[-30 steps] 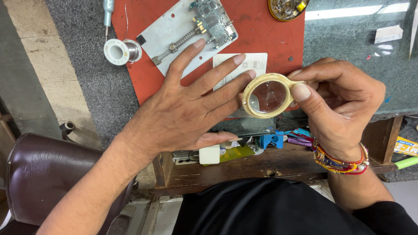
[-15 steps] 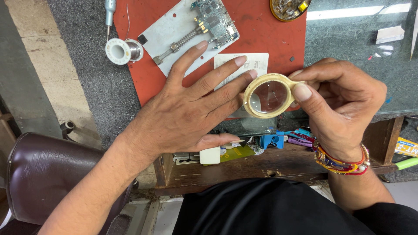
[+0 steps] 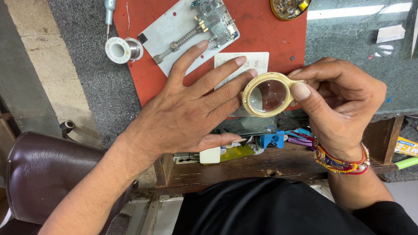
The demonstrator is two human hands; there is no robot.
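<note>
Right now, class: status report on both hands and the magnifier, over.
Right hand pinching cream-rimmed magnifying glass. Left hand open, fingers spread, fingertip touching the rim. Circuit board beyond on red mat, unobstructed.

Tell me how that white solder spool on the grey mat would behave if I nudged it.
The solder spool lies on its side on the grey mat, so its round flanges would probably let it roll. It looks small and partly wound, likely light enough to skid. The textured mat might slow it, and the red pad edge beside it could stop it.

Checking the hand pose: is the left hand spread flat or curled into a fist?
Spread. The left hand lies with fingers straight and fanned over the red mat, fingertips beside the cream magnifier.
</note>
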